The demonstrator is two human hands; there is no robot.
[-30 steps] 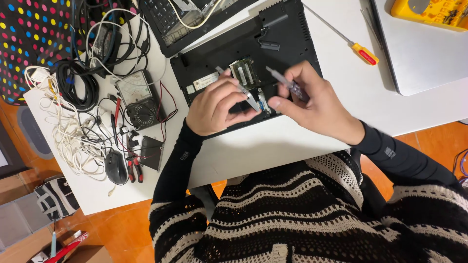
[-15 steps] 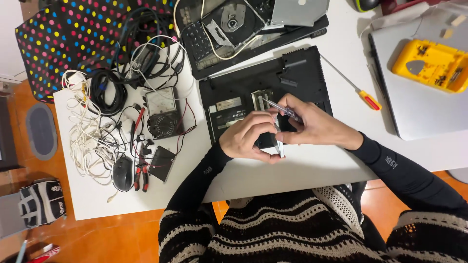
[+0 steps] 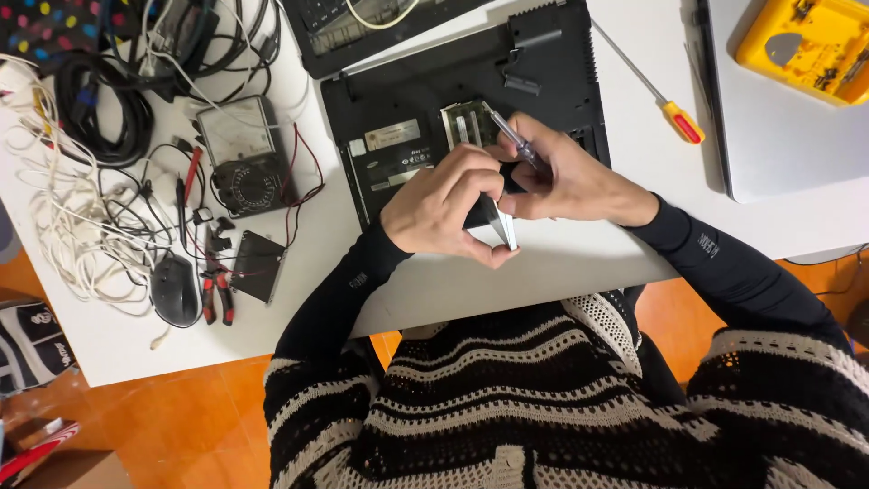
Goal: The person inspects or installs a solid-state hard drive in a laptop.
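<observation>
Left hand [image 3: 448, 206] is now pinching the lifted drive [image 3: 501, 220]; right hand [image 3: 566, 177] gripping a screwdriver [image 3: 518, 143] (12 o'clock), freed from the laptop [image 3: 552, 81].

worktop [image 3: 579, 263]: plain white
laptop base [image 3: 543, 81]: black, with pale labels
small panel [image 3: 501, 222]: silver-grey, in the left hand [image 3: 448, 204]
slim tool [image 3: 516, 140]: clear and metallic, in the right hand [image 3: 570, 181]
screwdriver [image 3: 674, 116]: orange-yellow handle with red tip, far right
case [image 3: 801, 45]: bright yellow
closed laptop [image 3: 778, 136]: silver
meter [image 3: 243, 149]: grey-black, red and black leads
pliers [image 3: 215, 294]: red and black grips
mouse [image 3: 175, 290]: black
cables [image 3: 63, 217]: white near, black far left
sweater [image 3: 543, 398]: black and cream stripes, open knit
sleeves [image 3: 724, 263]: black
floor [image 3: 163, 426]: orange
fabric [image 3: 36, 23]: black, multicoloured dots
</observation>
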